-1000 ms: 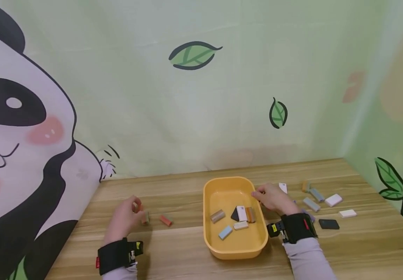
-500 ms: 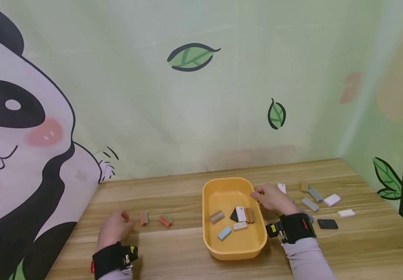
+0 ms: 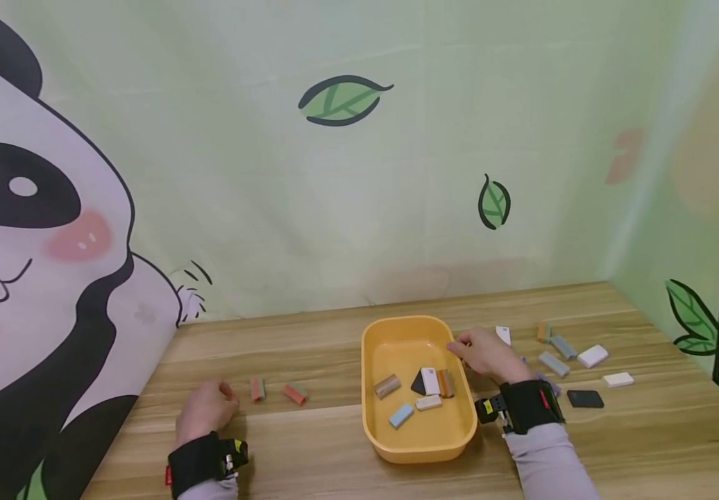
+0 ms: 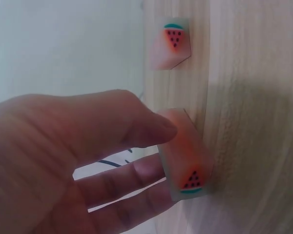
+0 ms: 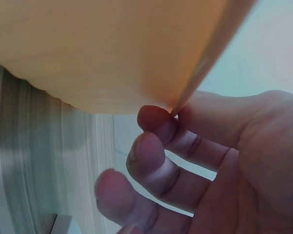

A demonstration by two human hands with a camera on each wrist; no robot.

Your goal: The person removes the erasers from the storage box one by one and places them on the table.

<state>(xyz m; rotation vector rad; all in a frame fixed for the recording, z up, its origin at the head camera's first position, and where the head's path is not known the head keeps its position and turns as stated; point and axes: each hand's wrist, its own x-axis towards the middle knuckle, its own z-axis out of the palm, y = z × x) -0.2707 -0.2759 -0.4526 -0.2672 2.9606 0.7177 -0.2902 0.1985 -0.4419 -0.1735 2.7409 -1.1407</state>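
Note:
My left hand (image 3: pixel 206 410) hovers low over the table at the left, fingers loosely bent and holding nothing. Just right of it lie two pink-and-green eraser-like blocks, one near (image 3: pixel 257 389) and one farther right (image 3: pixel 294 394). In the left wrist view a watermelon picture shows on the near block (image 4: pixel 183 151), which the thumb partly overlaps, and on the far one (image 4: pixel 173 44). My right hand (image 3: pixel 491 355) pinches the right rim of a yellow plastic tub (image 3: pixel 418 444) between thumb and forefinger; the right wrist view shows the tub wall (image 5: pixel 107 58) in that pinch.
Inside the tub lie several small blocks, among them a light blue one (image 3: pixel 401 416) and a brown one (image 3: pixel 387 386). Right of my right arm are several more: grey (image 3: pixel 554 364), white (image 3: pixel 593 356) and black (image 3: pixel 585 399). A printed curtain (image 3: pixel 397 208) hangs behind the table.
The left hand has let go of the near watermelon block and drawn back toward the left and the front edge. The right hand keeps its pinch on the tub rim.

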